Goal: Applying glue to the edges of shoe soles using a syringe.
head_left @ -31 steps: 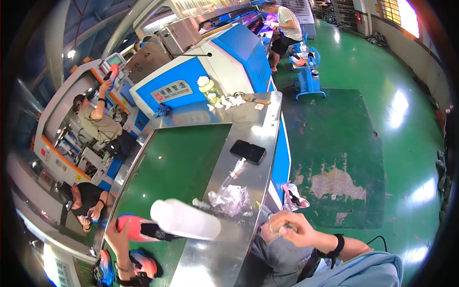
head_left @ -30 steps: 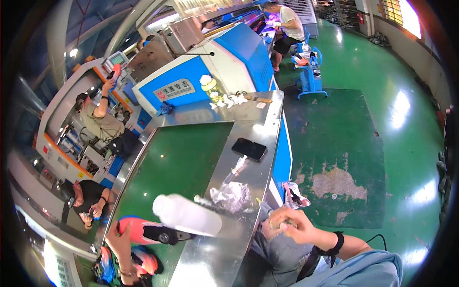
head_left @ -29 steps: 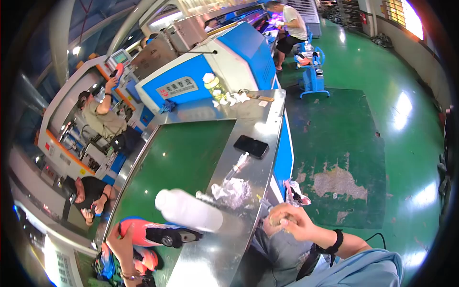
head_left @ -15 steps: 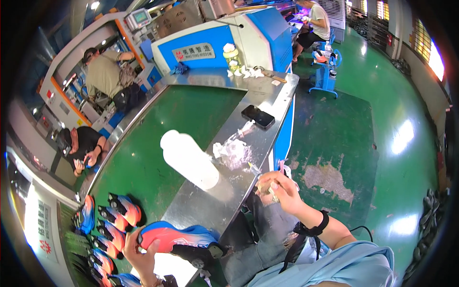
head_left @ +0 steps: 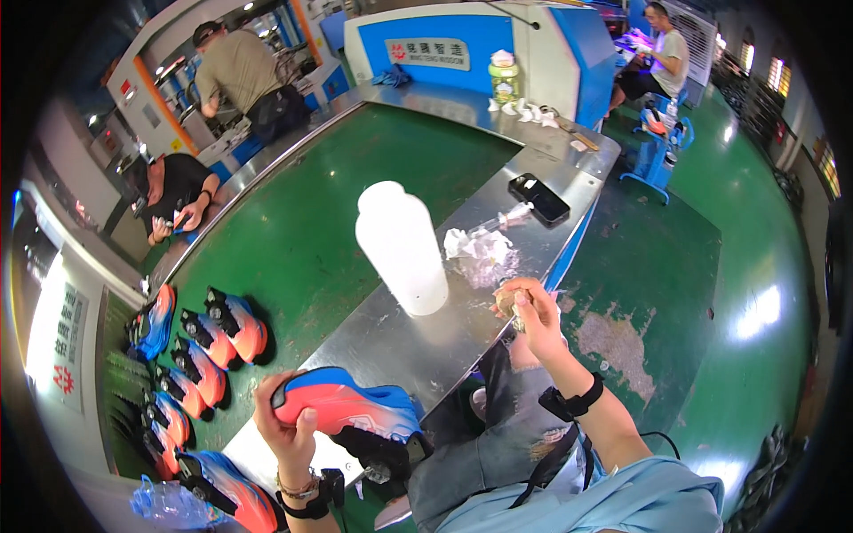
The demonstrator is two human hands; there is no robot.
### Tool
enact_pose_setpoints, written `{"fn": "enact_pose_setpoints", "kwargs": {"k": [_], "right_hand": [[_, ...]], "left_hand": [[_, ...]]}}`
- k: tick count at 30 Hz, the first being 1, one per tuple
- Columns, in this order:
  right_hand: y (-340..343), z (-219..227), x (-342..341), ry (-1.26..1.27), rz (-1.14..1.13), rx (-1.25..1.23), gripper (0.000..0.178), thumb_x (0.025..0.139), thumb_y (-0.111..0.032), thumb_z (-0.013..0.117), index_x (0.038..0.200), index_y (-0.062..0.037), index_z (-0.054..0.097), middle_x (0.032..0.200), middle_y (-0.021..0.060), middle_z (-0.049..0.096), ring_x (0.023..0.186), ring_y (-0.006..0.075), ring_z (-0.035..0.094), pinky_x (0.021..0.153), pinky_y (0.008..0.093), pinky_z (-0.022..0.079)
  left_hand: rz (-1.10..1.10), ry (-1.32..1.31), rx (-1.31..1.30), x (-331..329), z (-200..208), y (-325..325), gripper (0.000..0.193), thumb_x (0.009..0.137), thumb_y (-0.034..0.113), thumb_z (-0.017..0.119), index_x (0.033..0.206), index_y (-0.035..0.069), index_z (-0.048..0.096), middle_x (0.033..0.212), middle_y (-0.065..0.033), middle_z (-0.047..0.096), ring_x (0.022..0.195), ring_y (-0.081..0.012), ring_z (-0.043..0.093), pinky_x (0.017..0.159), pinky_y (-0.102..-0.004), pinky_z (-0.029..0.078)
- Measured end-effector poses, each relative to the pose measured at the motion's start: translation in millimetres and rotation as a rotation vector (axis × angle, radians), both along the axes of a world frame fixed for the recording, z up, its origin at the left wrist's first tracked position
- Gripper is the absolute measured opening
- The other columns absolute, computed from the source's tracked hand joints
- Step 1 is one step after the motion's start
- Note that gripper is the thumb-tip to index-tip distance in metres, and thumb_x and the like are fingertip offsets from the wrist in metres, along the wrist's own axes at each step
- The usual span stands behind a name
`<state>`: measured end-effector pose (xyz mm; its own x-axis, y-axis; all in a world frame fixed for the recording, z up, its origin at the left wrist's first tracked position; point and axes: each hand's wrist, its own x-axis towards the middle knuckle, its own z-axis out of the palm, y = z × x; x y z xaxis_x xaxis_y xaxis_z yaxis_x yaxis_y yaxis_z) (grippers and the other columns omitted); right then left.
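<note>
Gripped coral-and-blue shoe (head_left: 351,398) by coral end in left hand (head_left: 289,425), with fingers and thumb wrapped around it | Held shoe over near end of metal table (head_left: 373,339), beside jeans (head_left: 484,453) | Pinched tan wad (head_left: 513,305) between thumb and fingers of half-curled right hand (head_left: 536,318) | Held wad near table's side edge, right of white bottle (head_left: 407,253), well apart from shoe

On the flat steel desk (head_left: 395,342), a white cylindrical plastic bottle (head_left: 404,253) stands left of a crumpled white wad (head_left: 471,245); a black rectangular phone (head_left: 542,201) lies behind the wad. Orange-and-blue shoes (head_left: 244,333) are grouped further left, on a green surface (head_left: 306,222). Before the bottle, the left fingers (head_left: 305,426) hold a coral-and-blue shoe (head_left: 351,404); right of the bottle, the right fingers (head_left: 530,290) hold what seems a beige lump (head_left: 506,303).
</note>
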<state>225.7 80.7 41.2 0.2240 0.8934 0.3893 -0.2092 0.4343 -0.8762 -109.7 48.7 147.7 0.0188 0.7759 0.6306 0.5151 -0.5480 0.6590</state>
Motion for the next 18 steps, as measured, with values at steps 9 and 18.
{"fn": "enact_pose_setpoints", "kwargs": {"k": [9, 18], "right_hand": [[-2.9, -8.2, -11.0, 0.066, 0.016, -0.142, 0.019, 0.094, -0.014, 0.040, 0.106, -0.0021, 0.048, 0.096, 0.0083, 0.057, 0.083, 0.0168, 0.059, 0.073, 0.0271, 0.047], [2.8, -7.3, -17.0, 0.013, -0.116, -0.270, 0.033, 0.095, -0.024, 0.031, 0.104, 0.0012, 0.050, 0.088, 0.0124, 0.059, 0.069, 0.0187, 0.060, 0.063, 0.0279, 0.050]], "left_hand": [[-0.108, -0.133, 0.020, 3.7, -5.6, 9.8, 0.044, 0.074, 0.030, 0.063, 0.099, -0.004, 0.050, 0.088, -0.0156, 0.059, 0.081, -0.0216, 0.054, 0.077, -0.0317, 0.042], [-0.277, -0.115, 0.074, 4.4, -5.8, 30.1, 0.047, 0.074, 0.029, 0.066, 0.102, -0.005, 0.051, 0.090, -0.0154, 0.061, 0.079, -0.0214, 0.055, 0.073, -0.0312, 0.044]]}}
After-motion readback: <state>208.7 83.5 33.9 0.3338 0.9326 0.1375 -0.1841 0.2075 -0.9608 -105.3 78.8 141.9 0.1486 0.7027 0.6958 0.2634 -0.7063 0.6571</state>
